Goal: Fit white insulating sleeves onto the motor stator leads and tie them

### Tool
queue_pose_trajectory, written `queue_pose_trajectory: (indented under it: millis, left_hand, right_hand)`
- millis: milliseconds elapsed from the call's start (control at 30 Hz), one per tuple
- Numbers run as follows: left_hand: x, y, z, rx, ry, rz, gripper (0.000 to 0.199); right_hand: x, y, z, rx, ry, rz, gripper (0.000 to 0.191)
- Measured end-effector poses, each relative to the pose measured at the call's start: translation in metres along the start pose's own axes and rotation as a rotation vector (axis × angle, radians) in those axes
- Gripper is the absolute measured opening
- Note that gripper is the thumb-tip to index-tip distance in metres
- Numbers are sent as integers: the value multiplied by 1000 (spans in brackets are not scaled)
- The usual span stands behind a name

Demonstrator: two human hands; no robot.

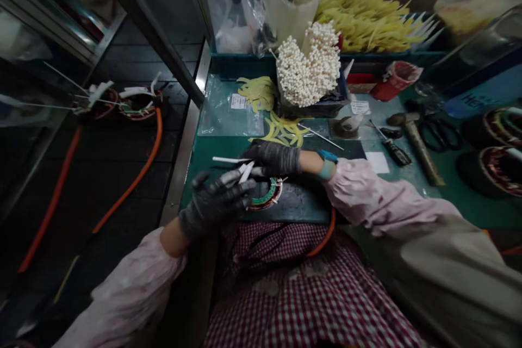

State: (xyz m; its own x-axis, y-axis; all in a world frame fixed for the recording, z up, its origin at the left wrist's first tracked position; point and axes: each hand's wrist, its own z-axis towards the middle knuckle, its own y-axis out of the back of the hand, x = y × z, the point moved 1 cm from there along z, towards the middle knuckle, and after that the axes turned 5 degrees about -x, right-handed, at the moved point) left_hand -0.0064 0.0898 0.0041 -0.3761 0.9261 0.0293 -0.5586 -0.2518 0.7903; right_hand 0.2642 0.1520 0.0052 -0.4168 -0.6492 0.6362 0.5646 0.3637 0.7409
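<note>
The green workbench (204, 174) is carrying everything, with a wound copper stator (266, 196) lying on a dark mat (304, 198) at its front edge. Beyond the stator, white-tipped sticks (308, 65) and yellow strips (362, 11) are standing in a blue bin (244, 65). Right of the stator, a hammer (416, 144), scissors (440, 133) and two more stators (499, 152) are sitting. Step in hand looks like working white strips at the stator. The black-gloved right hand (272, 157) is grasping a long white strip (230, 160) just above the stator. The gloved left hand (214, 205) is pinching short white strips (246, 172), fingers partly spread.
</note>
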Motion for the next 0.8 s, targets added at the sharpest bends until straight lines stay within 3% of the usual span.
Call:
queue_pose_trajectory:
  millis: [67, 133, 200, 300, 400, 600, 800]
  left_hand:
    - [0, -1, 8, 15, -50, -70, 24]
    - [-7, -5, 12, 12, -23, -110, 17]
    - [-19, -13, 13, -10, 60, -90, 12]
    - [-41, -25, 12, -64, 191, 9, 14]
    - [-56, -34, 14, -116, 302, 97, 19]
    - [-57, -41, 15, -128, 319, 49, 32]
    - [-54, -41, 17, -151, 301, 65, 27]
  right_hand:
    - [-4, 17, -1, -23, 19, 17, 45]
    - [-8, 43, -14, -287, -112, -124, 44]
    - [-15, 68, -29, -552, -276, -310, 28]
    - [-32, 89, -36, -726, -497, -460, 20]
    - [-49, 90, -23, -806, -620, -451, 31]
    - [-49, 84, -13, -899, -603, -449, 26]
    - [-46, 87, -14, -854, -658, -513, 42]
